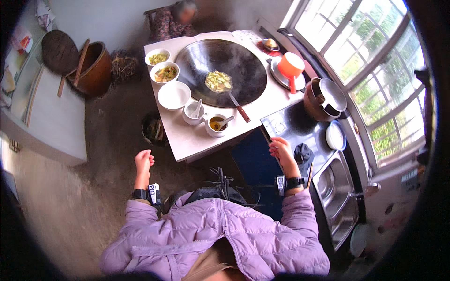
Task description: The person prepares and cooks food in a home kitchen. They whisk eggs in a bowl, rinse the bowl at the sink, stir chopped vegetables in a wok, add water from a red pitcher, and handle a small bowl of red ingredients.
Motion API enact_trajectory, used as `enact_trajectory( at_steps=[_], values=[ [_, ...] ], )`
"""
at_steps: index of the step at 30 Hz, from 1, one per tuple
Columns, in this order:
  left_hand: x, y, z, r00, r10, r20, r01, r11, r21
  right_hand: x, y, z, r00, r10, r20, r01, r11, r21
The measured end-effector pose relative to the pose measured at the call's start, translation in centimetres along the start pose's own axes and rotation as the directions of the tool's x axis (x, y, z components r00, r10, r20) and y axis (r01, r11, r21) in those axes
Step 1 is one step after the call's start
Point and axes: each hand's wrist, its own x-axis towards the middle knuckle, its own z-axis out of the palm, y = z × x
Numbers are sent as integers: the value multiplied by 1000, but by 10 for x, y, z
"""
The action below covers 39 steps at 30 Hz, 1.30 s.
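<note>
My left hand [143,162] hangs over the floor, loosely curled with nothing in it. Bent and slightly apart, the fingers of my right hand [282,151] are empty beside the dark countertop's edge. A black cloth [303,154] lies near my right wrist. Ahead, a large wok [242,63] is set into the white stove top [182,142]. Pale sliced food [218,81] sits in its bottom, and steam rises. A spatula [240,109] reaches from the food, its wooden handle over the rim. Two white jars, one clear-looking inside [193,113] and one with dark-yellow liquid [216,126], hold spoons.
Along the stove's left stand an empty white bowl [174,95] and two bowls of food [164,72] [157,58]. An orange ladle [291,66] rests on a lid at right. Beyond are a pot [318,102] and steel sink [339,196]. A person [172,23] sits behind the stove.
</note>
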Motion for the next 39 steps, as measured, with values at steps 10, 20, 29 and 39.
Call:
enact_trajectory(
  at_steps=[10,20,29,39],
  values=[
    [-74,-27,-14,918,-163,-363,87,972,-216,176,-10,90,943,270,196,-185,911,-368],
    [-45,-14,-16,920,-100,-380,60,991,-116,231,-47,94,837,454,304,-407,889,-208],
    [-48,-32,12,851,-128,-509,96,991,-90,316,-145,96,846,175,504,516,-32,-856],
    [-91,-74,40,760,-292,-580,203,955,-215,390,-155,145,920,94,380,380,-446,-810]
  ],
)
